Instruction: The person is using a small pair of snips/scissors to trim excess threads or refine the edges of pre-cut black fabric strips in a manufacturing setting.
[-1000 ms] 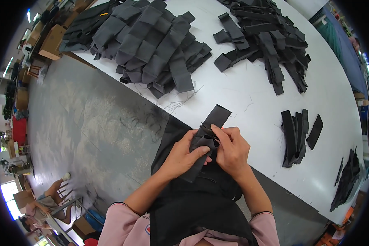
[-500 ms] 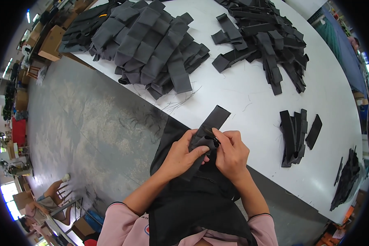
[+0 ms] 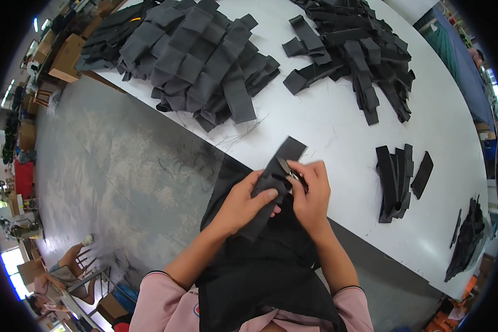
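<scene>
A dark grey fabric strip (image 3: pixel 285 157) lies over the near edge of the white table (image 3: pixel 337 122), its far end flat on the tabletop. My left hand (image 3: pixel 243 205) grips the strip from below, thumb on top. My right hand (image 3: pixel 310 193) is closed around small metal snips (image 3: pixel 289 170), whose blades touch the strip between my two hands. A black apron (image 3: pixel 260 265) covers my lap below the hands.
A big heap of grey fabric pieces (image 3: pixel 193 55) fills the far left of the table, a heap of black strips (image 3: pixel 354 50) the far middle. A small stack of black strips (image 3: pixel 395 180) lies right of my hands, more black pieces (image 3: pixel 467 238) at the right edge. Grey floor (image 3: pixel 105 177) on the left.
My hands stay at the strip; the fingers of my right hand have shifted slightly and the snips now show at the strip's edge.
</scene>
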